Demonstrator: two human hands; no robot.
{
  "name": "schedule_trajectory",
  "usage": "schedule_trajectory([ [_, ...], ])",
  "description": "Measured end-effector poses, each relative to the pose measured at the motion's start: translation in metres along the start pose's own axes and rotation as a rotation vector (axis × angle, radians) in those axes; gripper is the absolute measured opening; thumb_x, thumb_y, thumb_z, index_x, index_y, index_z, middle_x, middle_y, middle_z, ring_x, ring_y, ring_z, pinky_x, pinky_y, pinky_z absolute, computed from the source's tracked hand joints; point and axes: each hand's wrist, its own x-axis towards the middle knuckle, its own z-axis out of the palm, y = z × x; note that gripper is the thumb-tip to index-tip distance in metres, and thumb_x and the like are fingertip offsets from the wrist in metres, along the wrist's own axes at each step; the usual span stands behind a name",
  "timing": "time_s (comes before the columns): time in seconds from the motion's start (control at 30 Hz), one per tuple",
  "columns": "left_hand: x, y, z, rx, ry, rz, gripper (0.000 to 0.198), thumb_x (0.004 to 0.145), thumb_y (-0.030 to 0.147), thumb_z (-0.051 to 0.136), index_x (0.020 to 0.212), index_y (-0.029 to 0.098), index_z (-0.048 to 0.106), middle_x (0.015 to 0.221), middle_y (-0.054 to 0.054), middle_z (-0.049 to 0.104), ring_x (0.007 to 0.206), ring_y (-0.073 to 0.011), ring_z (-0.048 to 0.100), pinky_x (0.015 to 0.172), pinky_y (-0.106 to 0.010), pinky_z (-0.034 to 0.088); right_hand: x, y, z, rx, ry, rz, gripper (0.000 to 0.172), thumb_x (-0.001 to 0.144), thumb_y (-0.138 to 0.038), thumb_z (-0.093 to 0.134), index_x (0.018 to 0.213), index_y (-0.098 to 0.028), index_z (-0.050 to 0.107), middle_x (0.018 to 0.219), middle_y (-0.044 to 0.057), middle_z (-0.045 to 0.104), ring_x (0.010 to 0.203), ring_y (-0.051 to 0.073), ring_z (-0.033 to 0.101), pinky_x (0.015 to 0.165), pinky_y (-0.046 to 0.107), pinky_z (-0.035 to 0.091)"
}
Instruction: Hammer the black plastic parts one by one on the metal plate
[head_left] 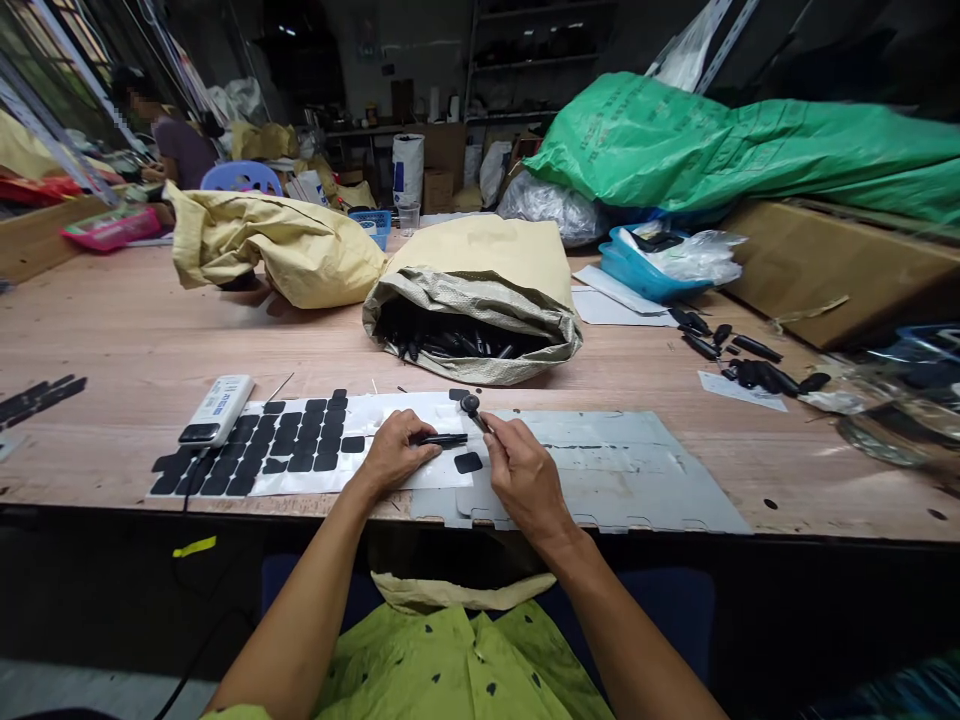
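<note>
**Slim black piece [450, 439] in the left hand [391, 452], round-headed tool [470, 404] in the right hand [525, 475]**

Nearest, below both hands, a yellow-green garment [450, 665] with small dark marks. Clamped between left thumb and fingers, the slim black piece, pointing toward the right hand. Pinched between right thumb and fingers, the round-headed tool, dark, its round end tilted up and leftward, near the tip of the black piece; contact between the two impossible to tell. Between the hands, just below that tip, a black patch [468, 462] with rounded corners. Under the left hand and stretching left of it, a white sheet [337, 482] bearing rows of black rounded squares [328, 432]. Under the right hand and to its right, a pale grey sheet [637, 460]. Farther left of the left hand, a white box [225, 400] with a dark cable. Beyond both hands on the desk [112, 320], an open sack [480, 240] with black pieces inside; left of it, a second sack [300, 240]. Beyond the right hand, rightward, scattered black parts [765, 376], a blue basin [630, 270], then a cardboard box [840, 260] under a green sack [750, 145]. Farthest, beyond the left hand and leftward, another person [180, 148] near a blue chair [240, 177].
</note>
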Motion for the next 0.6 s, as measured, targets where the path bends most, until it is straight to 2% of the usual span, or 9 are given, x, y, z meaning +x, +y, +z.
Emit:
schedule_trajectory([
  [0.13, -0.001, -0.002, 0.000, 0.010, -0.002, 0.031, 0.013, 0.077, 0.022, 0.071, 0.090, 0.020, 0.075, 0.077, -0.002, 0.058, 0.082, -0.0198, 0.052, 0.074, -0.032, 0.043, -0.014, -0.007, 0.002, 0.128, -0.057, -0.038, 0.034, 0.098, -0.024, 0.040, 0.125, -0.019, 0.061, 0.102, 0.008, 0.066, 0.092, 0.017, 0.063, 0.081, 0.028, 0.052],
  [0.27, -0.001, -0.004, 0.001, 0.024, -0.009, 0.051, 0.011, 0.079, 0.023, 0.069, 0.088, 0.021, 0.076, 0.075, -0.002, 0.057, 0.080, -0.0188, 0.051, 0.073, -0.031, 0.041, -0.025, -0.011, 0.007, 0.050, -0.079, -0.115, 0.038, 0.099, -0.021, 0.038, 0.132, -0.019, 0.056, 0.102, 0.008, 0.064, 0.086, 0.015, 0.062, 0.075, 0.025, 0.051],
  [0.4, 0.000, -0.005, 0.002, 0.005, 0.001, 0.081, 0.006, 0.079, 0.018, 0.068, 0.078, 0.020, 0.074, 0.074, -0.001, 0.056, 0.077, -0.0169, 0.050, 0.073, -0.030, 0.040, -0.031, -0.015, 0.011, -0.101, -0.110, -0.183, 0.043, 0.097, -0.014, 0.035, 0.136, -0.019, 0.055, 0.093, 0.006, 0.061, 0.077, 0.013, 0.060, 0.067, 0.022, 0.048],
  [0.5, 0.000, -0.005, 0.003, 0.005, 0.001, 0.073, 0.006, 0.080, 0.021, 0.068, 0.079, 0.022, 0.074, 0.073, 0.000, 0.056, 0.076, -0.0168, 0.050, 0.073, -0.031, 0.041, -0.030, -0.015, 0.011, -0.147, -0.119, -0.169, 0.043, 0.097, -0.014, 0.036, 0.134, -0.020, 0.057, 0.091, 0.005, 0.061, 0.073, 0.013, 0.058, 0.063, 0.021, 0.046],
  [0.6, -0.001, -0.004, 0.001, 0.001, -0.007, 0.033, 0.011, 0.078, 0.023, 0.071, 0.088, 0.024, 0.076, 0.074, -0.001, 0.057, 0.080, -0.0186, 0.051, 0.073, -0.031, 0.042, -0.026, -0.013, 0.007, -0.098, -0.060, -0.117, 0.041, 0.098, -0.018, 0.037, 0.134, -0.020, 0.057, 0.096, 0.006, 0.062, 0.077, 0.014, 0.060, 0.067, 0.022, 0.048],
])
